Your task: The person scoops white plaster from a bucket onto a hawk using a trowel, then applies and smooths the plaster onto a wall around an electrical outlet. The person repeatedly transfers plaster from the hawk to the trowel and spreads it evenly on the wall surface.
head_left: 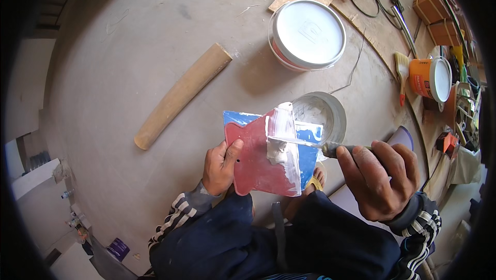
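Flat, light strokes with the spatula (pixel 333 149) seemed the way to go imo, red plate (pixel 250 158) held steady. Left hand (pixel 219 167) pinched the plate, right hand's (pixel 381 182) fingers wrapped the handle. Plate sat before the knees, scuffed, white paste (pixel 279 152) smeared near 1 edge.

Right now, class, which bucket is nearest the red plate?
The grey bucket, partly hidden behind the blue plate; the white-lidded bucket and orange bucket are farther off.

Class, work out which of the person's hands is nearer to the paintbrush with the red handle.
Right. The right hand, holding the scraper, is below the paintbrush in the picture; the left hand, gripping the red spreader, is farther off to its lower left.
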`<state>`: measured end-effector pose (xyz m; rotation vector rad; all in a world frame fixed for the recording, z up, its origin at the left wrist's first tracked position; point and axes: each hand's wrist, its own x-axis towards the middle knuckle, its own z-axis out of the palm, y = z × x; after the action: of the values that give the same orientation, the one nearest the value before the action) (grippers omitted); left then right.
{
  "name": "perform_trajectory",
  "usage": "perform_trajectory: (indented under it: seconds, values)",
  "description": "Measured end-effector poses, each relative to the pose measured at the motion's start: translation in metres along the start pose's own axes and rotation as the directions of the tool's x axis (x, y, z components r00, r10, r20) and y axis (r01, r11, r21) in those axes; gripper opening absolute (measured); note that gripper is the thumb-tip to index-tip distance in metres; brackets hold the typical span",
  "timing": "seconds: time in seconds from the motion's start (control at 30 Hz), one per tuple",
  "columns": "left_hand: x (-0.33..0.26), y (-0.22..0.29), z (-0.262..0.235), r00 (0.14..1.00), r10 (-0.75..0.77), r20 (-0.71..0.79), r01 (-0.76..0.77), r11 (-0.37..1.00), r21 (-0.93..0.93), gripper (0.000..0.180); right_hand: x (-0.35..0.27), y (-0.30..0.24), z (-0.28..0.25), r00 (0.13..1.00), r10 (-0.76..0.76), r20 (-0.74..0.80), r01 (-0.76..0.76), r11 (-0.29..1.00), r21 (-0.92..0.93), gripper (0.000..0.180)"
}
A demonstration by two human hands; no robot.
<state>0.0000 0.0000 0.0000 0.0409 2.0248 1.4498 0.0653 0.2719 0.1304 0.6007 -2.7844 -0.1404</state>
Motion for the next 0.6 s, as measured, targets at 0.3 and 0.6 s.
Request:
perform_trajectory:
  seconds: [0.3, 0.6]
  values:
    - [-0.001, 0.001, 0.005, 0.999, 0.046, -0.022, -0.048, 0.997, -0.065, 0.036, -0.003, -0.002, 0.012, 0.999, 0.011, -0.031, -0.010, 0.999, 0.047, 0.027]
    - [-0.001, -0.002, 0.006, 0.991, 0.110, -0.073, -0.108, 0.994, 0.022, 0.037, -0.013, -0.002, 0.002, 0.993, 0.104, -0.060, -0.101, 0.994, 0.051, 0.033]
